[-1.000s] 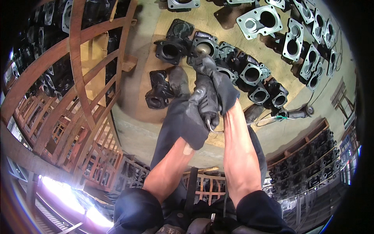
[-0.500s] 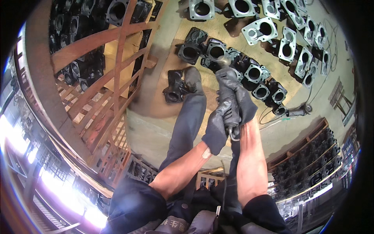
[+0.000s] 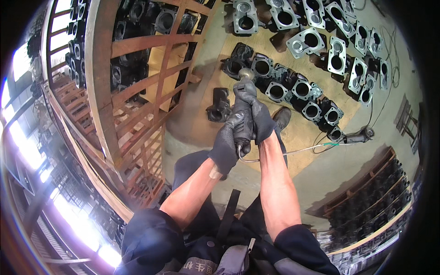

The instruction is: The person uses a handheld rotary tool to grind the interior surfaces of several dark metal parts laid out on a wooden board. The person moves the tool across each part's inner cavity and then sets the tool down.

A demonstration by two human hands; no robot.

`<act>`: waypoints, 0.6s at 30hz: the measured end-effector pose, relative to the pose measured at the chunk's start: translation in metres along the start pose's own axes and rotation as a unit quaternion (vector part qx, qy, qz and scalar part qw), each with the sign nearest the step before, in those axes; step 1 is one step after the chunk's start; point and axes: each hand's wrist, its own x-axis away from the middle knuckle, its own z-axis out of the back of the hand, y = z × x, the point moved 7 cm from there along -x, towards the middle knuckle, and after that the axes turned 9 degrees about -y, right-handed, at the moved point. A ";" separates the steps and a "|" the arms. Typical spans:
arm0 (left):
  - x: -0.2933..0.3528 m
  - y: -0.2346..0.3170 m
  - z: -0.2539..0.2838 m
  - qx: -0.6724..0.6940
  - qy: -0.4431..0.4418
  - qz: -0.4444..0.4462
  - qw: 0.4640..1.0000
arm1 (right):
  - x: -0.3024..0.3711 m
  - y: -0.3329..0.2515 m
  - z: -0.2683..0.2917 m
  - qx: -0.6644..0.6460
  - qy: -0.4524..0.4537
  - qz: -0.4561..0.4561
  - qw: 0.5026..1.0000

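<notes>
A dark handheld power grinder [image 3: 243, 130] is held in both my gloved hands, its cord curving off the rear end. My right hand [image 3: 260, 114] wraps the front part of its body. Lower down and to the left, my left hand [image 3: 224, 144] grips the rear part. The grinder's round, blurred head [image 3: 246, 73] overlaps the right edge of a black metal casting [image 3: 233, 68]; whether it touches cannot be made out. Beside that casting is another with a square flange and round bore [image 3: 262, 67]. A separate black casting [image 3: 218, 106] lies left of my hands.
Several black castings [image 3: 311, 111] run rightward over a tan sheet [image 3: 298, 153]. Castings with bright flanges [image 3: 337, 57] stand beyond. A brown slatted rack [image 3: 104, 91] holding castings rises on my left. Another power tool [image 3: 360, 136] lies at right, near a loaded pallet [image 3: 366, 208].
Both hands and the grinder have shifted left, and its head has gone from a middle casting to the leftmost one in the row. My left foot has stepped back from beside the separate casting.
</notes>
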 end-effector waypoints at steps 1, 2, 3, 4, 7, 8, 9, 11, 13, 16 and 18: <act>0.001 0.002 0.001 -0.002 -0.024 0.006 1.000 | -0.004 0.001 0.000 0.022 -0.011 0.016 1.000; -0.001 0.004 0.003 -0.005 -0.047 0.013 0.999 | -0.009 0.001 0.000 0.043 -0.022 0.033 0.998; -0.010 0.009 0.010 -0.029 -0.021 -0.007 0.999 | -0.017 0.001 0.003 0.008 -0.020 0.027 0.999; -0.017 0.010 0.015 -0.025 -0.018 -0.003 1.000 | -0.023 0.004 0.002 -0.012 -0.024 0.016 1.000; -0.031 0.019 0.033 -0.032 -0.028 0.020 0.999 | -0.045 0.018 0.005 -0.036 -0.025 0.015 0.999; -0.040 0.021 0.042 -0.021 -0.009 0.022 0.999 | -0.054 0.021 0.006 -0.038 -0.013 0.015 0.999; -0.050 0.021 0.052 -0.011 0.011 0.024 1.000 | -0.063 0.023 0.008 -0.040 -0.002 0.015 0.999; -0.064 0.022 0.071 -0.007 0.024 0.049 0.998 | -0.085 0.037 0.019 -0.066 -0.013 0.020 0.998; -0.083 0.033 0.082 -0.027 0.010 0.075 0.997 | -0.100 0.031 0.025 -0.051 0.027 0.043 0.997; -0.106 0.044 0.114 -0.008 -0.029 0.077 0.997 | -0.127 0.042 0.026 -0.042 0.047 0.037 0.997; -0.112 0.048 0.122 0.003 -0.023 0.078 0.997 | -0.141 0.046 0.035 -0.007 0.062 0.057 0.996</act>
